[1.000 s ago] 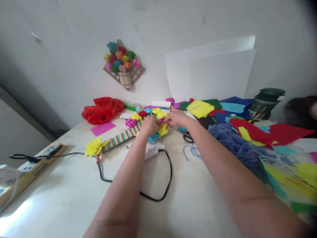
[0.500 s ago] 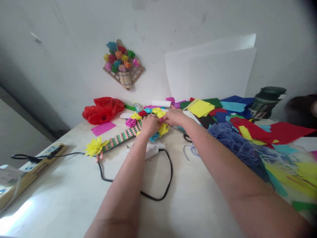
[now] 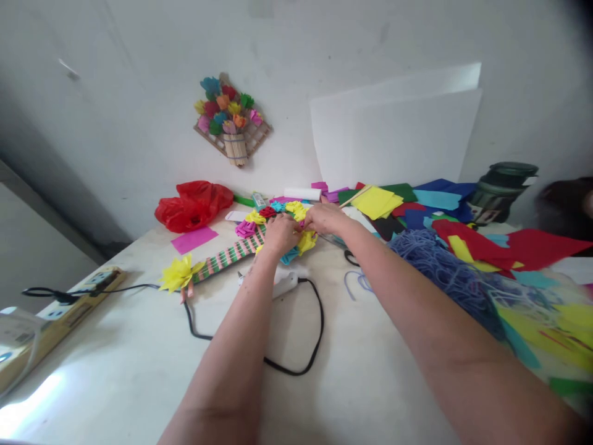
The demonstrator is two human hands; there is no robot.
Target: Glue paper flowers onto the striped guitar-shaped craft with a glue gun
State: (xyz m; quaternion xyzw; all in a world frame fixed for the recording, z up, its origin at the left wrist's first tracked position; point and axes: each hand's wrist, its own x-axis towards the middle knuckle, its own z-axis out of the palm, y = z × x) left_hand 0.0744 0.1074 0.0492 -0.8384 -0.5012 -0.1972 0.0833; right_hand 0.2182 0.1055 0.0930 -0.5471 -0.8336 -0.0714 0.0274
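A small craft guitar (image 3: 231, 252) lies on the table. Its neck is green and pink-striped with pale strings, a yellow paper flower (image 3: 178, 273) is at the neck end, and coloured crepe-paper flowers cover its body. My left hand (image 3: 281, 235) is closed over the body, fingers bent down among the flowers. From the right, my right hand (image 3: 325, 219) meets it with fingers pinched at a flower on the body's edge. The fingertips and whatever lies between them are mostly hidden. A white glue gun (image 3: 285, 284) lies partly behind my left forearm.
A black cord (image 3: 319, 334) loops across the table near a power strip (image 3: 76, 303). Blue string (image 3: 430, 262), coloured paper (image 3: 380, 201) and a dark flask (image 3: 503, 193) are on the right. Scissors (image 3: 351, 257) lie by my right forearm; a red plastic bag (image 3: 192, 205) sits back left.
Almost nothing differs. My right hand has shifted very slightly at the flowers, and the whole view has drifted a few pixels.
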